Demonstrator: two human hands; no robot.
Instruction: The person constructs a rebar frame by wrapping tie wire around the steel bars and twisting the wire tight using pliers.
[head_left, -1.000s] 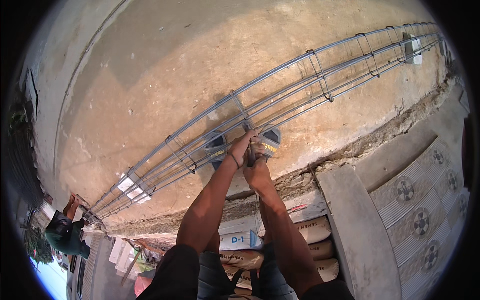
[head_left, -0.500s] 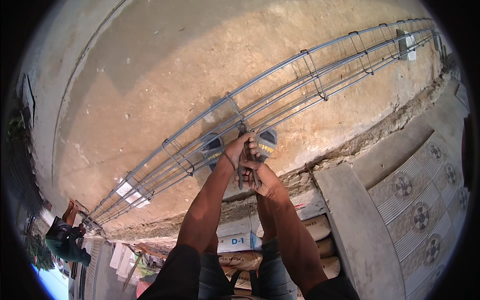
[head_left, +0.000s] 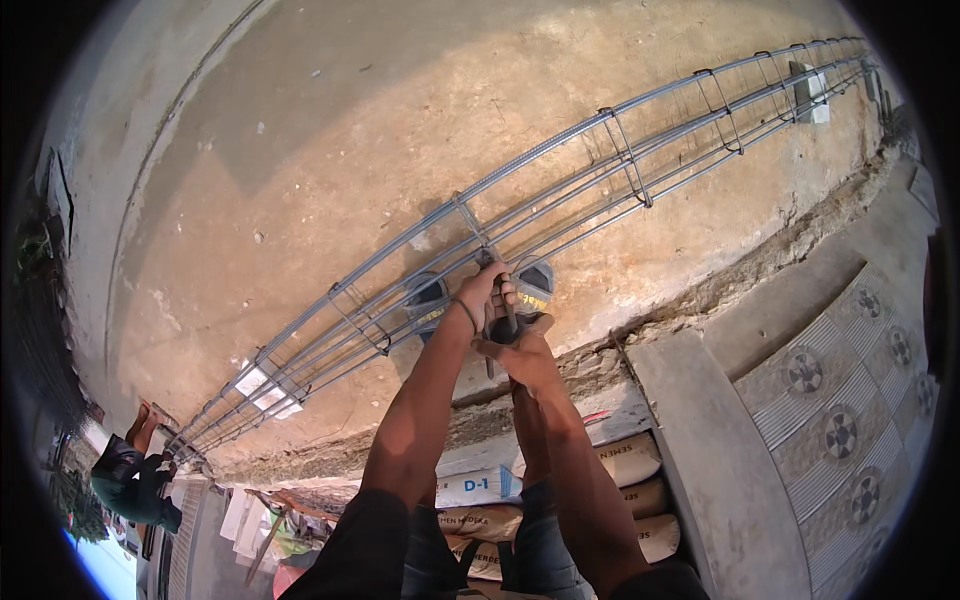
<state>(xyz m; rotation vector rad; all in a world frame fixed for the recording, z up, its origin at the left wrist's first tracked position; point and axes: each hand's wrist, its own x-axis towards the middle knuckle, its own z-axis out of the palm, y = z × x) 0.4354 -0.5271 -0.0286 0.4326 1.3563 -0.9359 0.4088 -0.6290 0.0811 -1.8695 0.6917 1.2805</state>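
Rebar cage (head_left: 560,190) lying long across the concrete floor (head_left: 330,130), feet braced under it, left hand (head_left: 480,290) gripping a bar, right hand (head_left: 520,355) closed on a thin tool (head_left: 507,315) (likely a tying hook) at the joint.

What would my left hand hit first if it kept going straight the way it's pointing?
Most likely the steel rebar cage. The left hand already reaches up against its lower bars, near a stirrup. Beyond the bars lies the concrete ground, though depth is hard to judge here.
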